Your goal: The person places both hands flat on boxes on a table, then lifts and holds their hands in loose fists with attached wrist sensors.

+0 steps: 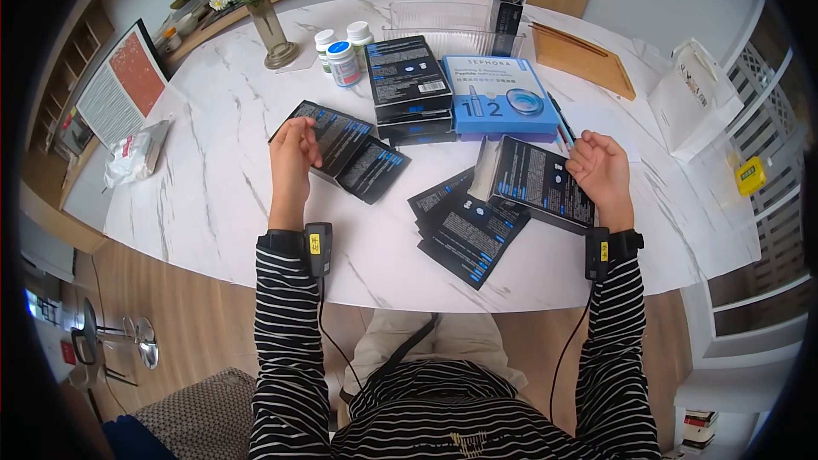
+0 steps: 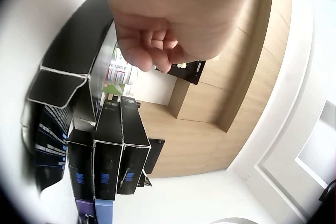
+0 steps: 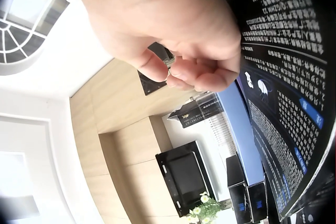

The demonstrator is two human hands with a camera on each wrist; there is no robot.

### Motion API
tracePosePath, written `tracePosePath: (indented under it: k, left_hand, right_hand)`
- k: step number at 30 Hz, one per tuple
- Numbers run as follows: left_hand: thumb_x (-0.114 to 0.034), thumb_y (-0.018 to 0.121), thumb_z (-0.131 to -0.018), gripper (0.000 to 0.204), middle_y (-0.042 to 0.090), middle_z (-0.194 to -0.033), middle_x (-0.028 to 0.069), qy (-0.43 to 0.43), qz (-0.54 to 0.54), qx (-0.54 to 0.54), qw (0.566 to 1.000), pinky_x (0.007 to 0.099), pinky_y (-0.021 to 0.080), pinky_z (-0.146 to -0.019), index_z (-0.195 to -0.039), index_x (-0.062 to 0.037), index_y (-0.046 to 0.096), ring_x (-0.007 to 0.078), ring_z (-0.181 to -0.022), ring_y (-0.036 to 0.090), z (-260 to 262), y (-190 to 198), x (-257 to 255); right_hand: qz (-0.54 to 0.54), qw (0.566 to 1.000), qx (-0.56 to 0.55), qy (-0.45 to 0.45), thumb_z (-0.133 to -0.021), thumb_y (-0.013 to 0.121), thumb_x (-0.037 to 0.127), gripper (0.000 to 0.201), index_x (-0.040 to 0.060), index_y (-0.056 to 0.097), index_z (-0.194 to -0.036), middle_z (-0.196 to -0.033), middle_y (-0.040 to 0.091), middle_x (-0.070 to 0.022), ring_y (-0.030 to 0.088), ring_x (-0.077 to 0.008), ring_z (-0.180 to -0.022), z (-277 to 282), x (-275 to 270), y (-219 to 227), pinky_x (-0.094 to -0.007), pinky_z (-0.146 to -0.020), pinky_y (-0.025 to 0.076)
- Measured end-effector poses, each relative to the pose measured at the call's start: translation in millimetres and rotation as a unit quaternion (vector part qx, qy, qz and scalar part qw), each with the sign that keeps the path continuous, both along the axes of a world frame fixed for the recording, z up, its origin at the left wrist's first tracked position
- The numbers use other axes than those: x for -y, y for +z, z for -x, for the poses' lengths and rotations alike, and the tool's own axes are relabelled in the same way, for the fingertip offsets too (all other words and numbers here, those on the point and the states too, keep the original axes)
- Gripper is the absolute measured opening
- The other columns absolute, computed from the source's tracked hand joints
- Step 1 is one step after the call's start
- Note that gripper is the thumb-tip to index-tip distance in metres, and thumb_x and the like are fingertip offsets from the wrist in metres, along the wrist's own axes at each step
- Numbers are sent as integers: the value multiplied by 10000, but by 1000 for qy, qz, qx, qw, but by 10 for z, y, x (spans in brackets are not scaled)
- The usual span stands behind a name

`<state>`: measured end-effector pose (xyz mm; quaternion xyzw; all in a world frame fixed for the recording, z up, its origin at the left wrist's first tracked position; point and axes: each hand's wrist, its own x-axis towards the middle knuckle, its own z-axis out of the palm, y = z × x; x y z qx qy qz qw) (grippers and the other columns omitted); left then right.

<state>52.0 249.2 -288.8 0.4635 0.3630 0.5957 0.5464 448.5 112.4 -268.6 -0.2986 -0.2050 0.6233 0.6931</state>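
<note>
My left hand (image 1: 294,153), fingers loosely curled around nothing, is at the left edge of a black printed box (image 1: 336,136) with its flap (image 1: 375,172) folded out. On the right, my right hand (image 1: 601,172) overlaps the end of another black box (image 1: 545,177), whose pale open end faces left. In the right wrist view its thumb and fingers bend loosely beside the box's printed face, with nothing between them. Several flat black sachets (image 1: 473,234) lie fanned out between the two boxes. Behind them are a stack of black boxes (image 1: 409,77) and a blue Sephora box (image 1: 498,94).
Pill bottles (image 1: 343,64) stand left of the stack, near a flower vase (image 1: 274,34). Clear plastic bins (image 1: 452,38) and a wooden tray (image 1: 584,60) are at the back. A white paper bag (image 1: 694,98) stands right, a plastic-wrapped packet (image 1: 136,153) left.
</note>
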Motion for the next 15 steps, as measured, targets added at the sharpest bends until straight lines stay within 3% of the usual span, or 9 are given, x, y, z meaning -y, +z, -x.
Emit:
tracePosePath:
  k: [15]
  left_hand:
    - [-187,437,-858,172,428,-616,-25,-21,22,2,1000,215,332,-426,-834,-43,528,63,-470,368,31,-30,20]
  right_hand:
    - [0,1000,11,-9,-808,428,118,107,32,465,-755,-554,385,-30,333,-126,-470,3,-5,-60,-255,-498,310]
